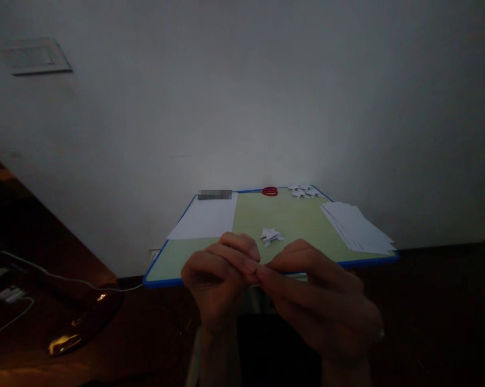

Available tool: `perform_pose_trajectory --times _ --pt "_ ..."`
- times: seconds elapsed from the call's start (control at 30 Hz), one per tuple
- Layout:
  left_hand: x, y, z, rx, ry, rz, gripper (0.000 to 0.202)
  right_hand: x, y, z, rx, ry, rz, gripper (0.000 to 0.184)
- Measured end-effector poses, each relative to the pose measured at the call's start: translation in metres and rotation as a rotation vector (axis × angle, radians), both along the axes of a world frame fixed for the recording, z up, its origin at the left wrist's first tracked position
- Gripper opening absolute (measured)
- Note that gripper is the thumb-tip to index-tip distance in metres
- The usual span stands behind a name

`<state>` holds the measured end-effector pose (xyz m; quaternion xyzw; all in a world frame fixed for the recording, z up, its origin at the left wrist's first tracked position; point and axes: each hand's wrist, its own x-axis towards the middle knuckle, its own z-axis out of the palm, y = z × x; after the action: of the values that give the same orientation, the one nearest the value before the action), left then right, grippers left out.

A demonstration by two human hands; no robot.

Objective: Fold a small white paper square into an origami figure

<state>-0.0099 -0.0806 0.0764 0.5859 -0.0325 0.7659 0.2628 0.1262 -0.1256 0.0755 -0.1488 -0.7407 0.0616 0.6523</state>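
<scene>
My left hand (220,279) and my right hand (318,298) are raised in front of me, fingertips pinched together at the near edge of a small green table (298,220) with a blue rim. Whatever they pinch is hidden between the fingers and too small to name. Just beyond my fingers a folded white paper figure (270,235) lies on the table. Several more folded paper figures (304,190) sit at the far right corner.
A white sheet (205,217) lies on the table's left, a stack of white paper (357,228) on its right, a red ring (269,191) at the far edge. A white wall stands behind. A dark wooden surface with white cables (44,274) is at left.
</scene>
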Motion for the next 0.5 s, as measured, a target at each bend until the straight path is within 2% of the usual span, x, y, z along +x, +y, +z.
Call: perform_pose_trajectory --times 0.23,0.37,0.5 --pt "-0.0026 -0.003 -0.0007 0.028 0.013 0.085 0.028 -0.0001 -0.0026 -0.0002 -0.034 -0.023 -0.025 0.045" --pt "-0.0001 -0.0029 0.0005 -0.014 -0.028 0.156 0.027 -0.0005 -0.0004 -0.0029 -0.095 -0.066 -0.089 0.044" --pt "0.0019 0.0002 0.0002 -0.045 -0.071 0.177 0.029 0.0003 0.0017 -0.0037 -0.126 -0.102 -0.096 0.046"
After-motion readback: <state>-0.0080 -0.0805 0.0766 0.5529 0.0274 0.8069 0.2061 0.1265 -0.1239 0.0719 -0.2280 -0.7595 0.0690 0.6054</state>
